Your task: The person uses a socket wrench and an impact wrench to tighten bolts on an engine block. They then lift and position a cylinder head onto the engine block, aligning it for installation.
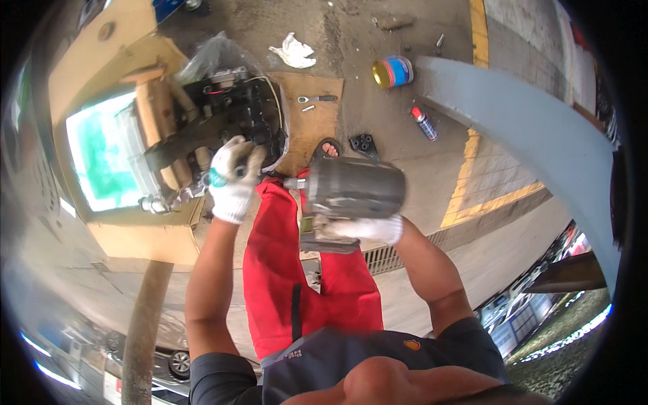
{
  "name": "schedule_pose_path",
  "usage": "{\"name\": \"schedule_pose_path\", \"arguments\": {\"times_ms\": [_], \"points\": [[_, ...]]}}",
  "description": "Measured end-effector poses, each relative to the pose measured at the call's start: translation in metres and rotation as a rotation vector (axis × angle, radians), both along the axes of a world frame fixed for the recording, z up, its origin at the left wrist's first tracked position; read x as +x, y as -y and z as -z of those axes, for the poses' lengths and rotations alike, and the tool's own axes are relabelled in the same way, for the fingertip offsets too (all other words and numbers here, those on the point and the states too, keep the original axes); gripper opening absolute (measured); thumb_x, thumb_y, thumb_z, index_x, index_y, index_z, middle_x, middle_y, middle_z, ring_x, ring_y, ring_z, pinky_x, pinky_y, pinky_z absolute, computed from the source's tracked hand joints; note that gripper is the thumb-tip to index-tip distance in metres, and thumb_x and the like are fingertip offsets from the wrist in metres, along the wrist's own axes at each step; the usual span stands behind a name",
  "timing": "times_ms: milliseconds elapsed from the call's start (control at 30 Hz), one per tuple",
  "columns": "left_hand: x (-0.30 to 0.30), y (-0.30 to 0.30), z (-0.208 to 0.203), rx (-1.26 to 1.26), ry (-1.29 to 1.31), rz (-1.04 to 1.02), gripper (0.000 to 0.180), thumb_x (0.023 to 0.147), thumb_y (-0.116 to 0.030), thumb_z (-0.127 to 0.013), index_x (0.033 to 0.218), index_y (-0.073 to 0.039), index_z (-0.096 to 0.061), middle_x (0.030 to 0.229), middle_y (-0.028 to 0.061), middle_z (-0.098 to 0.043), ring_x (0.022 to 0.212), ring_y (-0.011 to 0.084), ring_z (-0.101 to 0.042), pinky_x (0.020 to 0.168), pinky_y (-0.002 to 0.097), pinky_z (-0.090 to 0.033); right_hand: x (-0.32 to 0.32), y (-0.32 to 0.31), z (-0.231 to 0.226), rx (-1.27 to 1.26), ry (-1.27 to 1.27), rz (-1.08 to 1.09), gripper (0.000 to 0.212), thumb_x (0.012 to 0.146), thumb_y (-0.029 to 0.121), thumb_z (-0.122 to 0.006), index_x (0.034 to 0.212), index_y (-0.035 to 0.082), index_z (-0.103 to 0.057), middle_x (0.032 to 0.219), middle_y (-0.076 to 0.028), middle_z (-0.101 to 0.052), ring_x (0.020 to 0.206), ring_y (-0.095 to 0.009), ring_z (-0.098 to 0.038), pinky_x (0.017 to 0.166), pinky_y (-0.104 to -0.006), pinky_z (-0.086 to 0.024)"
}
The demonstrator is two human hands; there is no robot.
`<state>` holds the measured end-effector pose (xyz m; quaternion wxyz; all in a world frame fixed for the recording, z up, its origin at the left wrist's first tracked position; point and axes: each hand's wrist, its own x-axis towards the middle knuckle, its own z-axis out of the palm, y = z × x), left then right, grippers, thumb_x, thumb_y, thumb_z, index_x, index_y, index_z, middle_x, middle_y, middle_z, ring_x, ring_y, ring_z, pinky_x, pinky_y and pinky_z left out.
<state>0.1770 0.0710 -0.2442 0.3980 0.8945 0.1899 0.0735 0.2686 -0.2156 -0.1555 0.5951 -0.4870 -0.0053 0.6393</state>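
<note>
My right hand [358,229], in a white work glove, is wrapped round the handle of a dark, bulky impact wrench [358,187]. Its short metal drive points left. My left hand [236,172], gloved too, is raised beside the wrench's nose with its fingers curled; a small dark thing shows by the fingertips, but its kind cannot be made out. Just beyond and to the left of that hand lies an engine-like black assembly [260,111] with a cable and clear plastic around it. Part of it is hidden behind the glove.
A large opened cardboard box [142,239] stands at left. Ahead, a ratchet [317,98] lies on a cardboard sheet [300,142], near a white rag [293,51]. A black block [364,145], a tin [393,72] and a spray can [424,124] are on the floor. A grey curved beam [533,118] spans the right.
</note>
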Motion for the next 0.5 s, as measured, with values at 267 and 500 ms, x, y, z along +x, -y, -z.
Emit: {"name": "schedule_pose_path", "arguments": {"times_ms": [267, 500], "points": [[0.009, -0.013, -0.004, -0.276, -0.046, 0.044, 0.017, 0.085, -0.023, -0.085, 0.092, -0.008, -0.078, 0.091, 0.0176, -0.073, 0.098, 0.0407, -0.07, 0.089, 0.0482, -0.055, -0.041, -0.091, -0.03, -0.464, 0.628, -0.283, 0.047, 0.099, 0.036, -0.079, 0.136, 0.008, -0.071, 0.129, -0.009, -0.078, 0.116, -0.023, -0.074, 0.102, -0.038, -0.057], [-0.002, -0.009, 0.015, -0.172, 0.043, 0.131, 0.019, 0.084, -0.019, -0.073, 0.101, -0.01, -0.073, 0.104, 0.0172, -0.073, 0.107, 0.0378, -0.069, 0.098, 0.046, -0.054, -0.029, -0.083, -0.022, -0.676, 0.672, -0.465, 0.057, 0.101, 0.026, -0.075, 0.151, 0.005, -0.058, 0.152, -0.012, -0.065, 0.141, -0.021, -0.061, 0.115, -0.0382, -0.052]]}}
